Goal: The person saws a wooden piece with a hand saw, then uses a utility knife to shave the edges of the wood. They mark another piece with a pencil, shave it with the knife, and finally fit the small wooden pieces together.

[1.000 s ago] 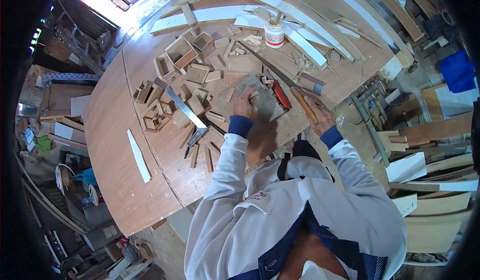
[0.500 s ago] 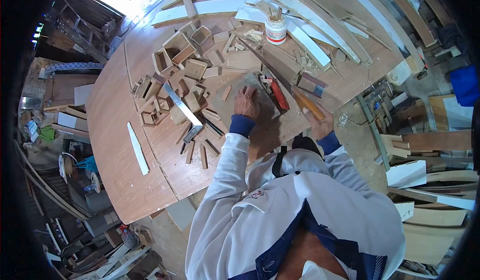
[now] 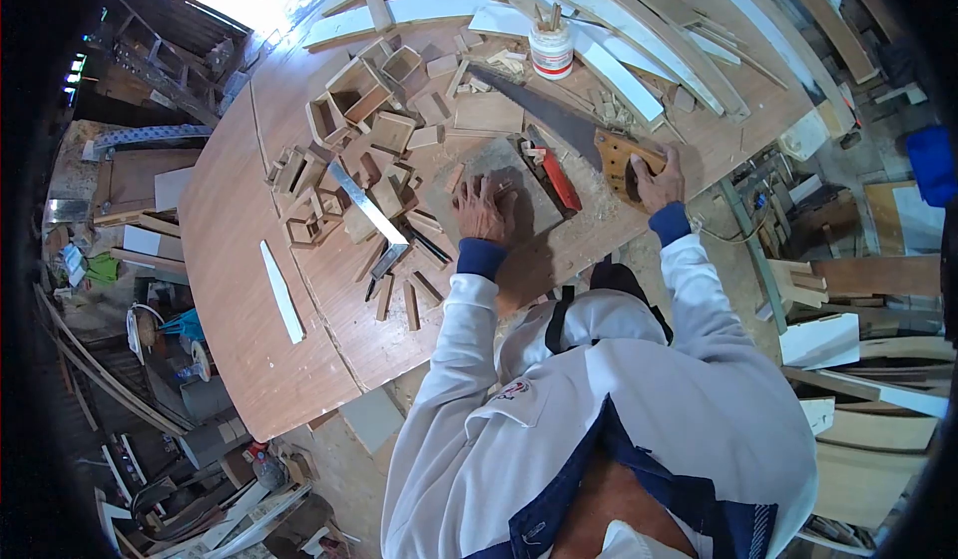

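Note:
My right hand (image 3: 659,178) is wrapped round the wooden handle of a hand saw (image 3: 559,118), whose blade lies flat over the table and points to the upper left. My left hand (image 3: 485,210) rests on a grey board (image 3: 536,212) with its fingers spread; a small piece of wood shows by its thumb. A red and black tool (image 3: 559,182) lies on the board's right side, between my hands. Left of my left hand are a metal square (image 3: 369,208) and small wooden blocks and boxes (image 3: 391,132).
The wooden table (image 3: 230,329) carries a white tub (image 3: 551,52) with sticks in it, long white strips (image 3: 619,82) at the back and a thin white piece (image 3: 281,291) at the left. Curved boards (image 3: 868,469) are stacked on the floor at the right.
The saw has turned from edge-on to broad side up, and my right hand has moved up and right with it. My left hand has shifted slightly down and left, its fingers more spread.

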A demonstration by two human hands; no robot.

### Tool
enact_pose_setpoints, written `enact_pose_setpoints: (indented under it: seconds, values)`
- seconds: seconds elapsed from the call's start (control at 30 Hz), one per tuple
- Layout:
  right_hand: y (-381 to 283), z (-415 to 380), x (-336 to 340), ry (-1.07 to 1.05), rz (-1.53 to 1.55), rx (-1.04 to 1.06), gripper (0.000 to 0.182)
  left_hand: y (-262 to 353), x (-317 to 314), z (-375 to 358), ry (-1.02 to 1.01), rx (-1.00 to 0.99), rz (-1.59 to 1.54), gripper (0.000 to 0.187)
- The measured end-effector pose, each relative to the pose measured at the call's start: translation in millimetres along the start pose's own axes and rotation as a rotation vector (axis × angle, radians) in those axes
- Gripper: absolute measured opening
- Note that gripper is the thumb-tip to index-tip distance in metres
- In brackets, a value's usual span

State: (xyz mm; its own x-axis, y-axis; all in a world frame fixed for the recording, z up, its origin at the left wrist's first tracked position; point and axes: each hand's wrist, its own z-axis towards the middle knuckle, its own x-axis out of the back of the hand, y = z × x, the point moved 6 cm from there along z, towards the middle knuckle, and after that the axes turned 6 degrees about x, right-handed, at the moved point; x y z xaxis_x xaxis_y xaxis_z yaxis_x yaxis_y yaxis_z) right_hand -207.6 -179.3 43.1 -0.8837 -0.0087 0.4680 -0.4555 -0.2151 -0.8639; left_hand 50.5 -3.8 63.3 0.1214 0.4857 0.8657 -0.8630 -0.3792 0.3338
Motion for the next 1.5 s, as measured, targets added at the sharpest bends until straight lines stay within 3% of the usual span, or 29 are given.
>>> enact_pose_setpoints:
  seconds: [0.07, 0.27, 0.3, 0.37, 0.5, 0.57, 0.67, 0.73, 1.0, 1.07, 1.13, 1.3, 1.4, 1.43, 1.5]
  values:
    - [6, 6, -5, -0.026, -0.195, 0.112, 0.042, -5, -3, -4, -0.057, 0.057, 0.042, 0.045]
    - [22, 13, -12, -0.08, -0.495, 0.15, 0.042, -9, -6, -9, -0.166, 0.069, 0.015, 0.047]
    - [20, 12, -10, -0.077, -0.497, 0.149, 0.042, -8, -6, -9, -0.167, 0.067, 0.012, 0.047]
    - [15, 10, -10, -0.132, -0.57, 0.154, 0.044, -7, -4, -8, -0.131, 0.081, -0.045, 0.03]
    - [10, 7, -11, -0.142, -0.563, 0.143, 0.043, -9, -6, -9, -0.113, 0.079, 0.006, 0.031]
    - [-18, 0, -3, -0.071, -0.698, 0.122, 0.04, -10, -8, -8, -0.131, 0.1, 0.0, 0.032]
    - [-51, -14, -15, -0.096, -0.488, 0.312, 0.037, -8, -6, -7, -0.131, 0.102, 0.011, 0.032]
    - [-57, -32, -49, -0.36, -0.416, 0.394, 0.036, -9, -8, -7, -0.135, 0.104, 0.019, 0.031]
    - [-46, -49, -130, -0.554, -0.61, 0.361, 0.04, -9, -7, -8, -0.147, 0.138, -0.022, 0.027]
    - [-43, -46, -130, -0.677, -0.647, 0.202, 0.038, -7, -5, -9, -0.119, 0.131, -0.012, 0.026]
    - [-44, -44, -127, -0.666, -0.585, 0.214, 0.037, -7, -4, -8, -0.11, 0.128, -0.029, 0.026]
    - [-44, -50, -112, -0.353, -0.499, 0.315, 0.029, -8, -5, -9, -0.138, 0.133, -0.055, 0.026]
    - [-64, -59, -84, -0.522, -0.383, 0.135, 0.031, -7, -5, -9, -0.094, 0.107, -0.036, 0.027]
    - [-63, -67, -78, -0.4, -0.287, 0.262, 0.028, -7, -6, -9, -0.096, 0.102, -0.035, 0.028]
    - [-63, -79, -74, -0.454, -0.252, 0.214, 0.027, -7, -6, -10, -0.103, 0.094, -0.031, 0.029]
